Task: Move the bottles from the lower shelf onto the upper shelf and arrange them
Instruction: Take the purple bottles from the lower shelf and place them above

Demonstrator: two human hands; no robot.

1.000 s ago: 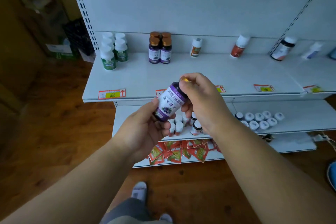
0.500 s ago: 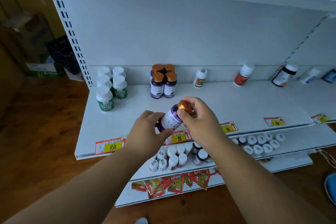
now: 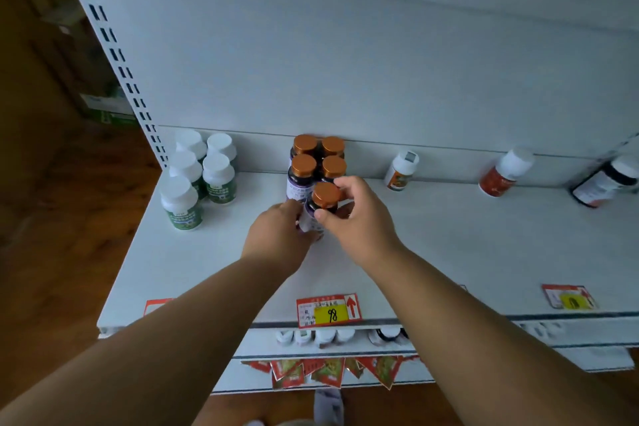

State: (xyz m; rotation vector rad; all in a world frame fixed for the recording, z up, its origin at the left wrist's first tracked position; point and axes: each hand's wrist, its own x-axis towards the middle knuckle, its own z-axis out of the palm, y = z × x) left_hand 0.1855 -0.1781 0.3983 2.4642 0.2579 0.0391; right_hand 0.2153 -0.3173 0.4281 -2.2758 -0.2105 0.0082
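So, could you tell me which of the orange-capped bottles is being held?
The front orange-capped bottle, gripped by the left hand and right hand; the four others stand untouched behind.

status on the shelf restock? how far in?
Done: four orange-capped bottles and five green-label bottles stand grouped at the back of the upper shelf. In hand: a fifth orange-capped bottle, held in front of the four by the left hand and right hand. Left: white-capped bottles show on the lower shelf.

Bare upper shelf (image 3: 432, 252) rightward; four copper-capped bottles (image 3: 318, 162) close behind.
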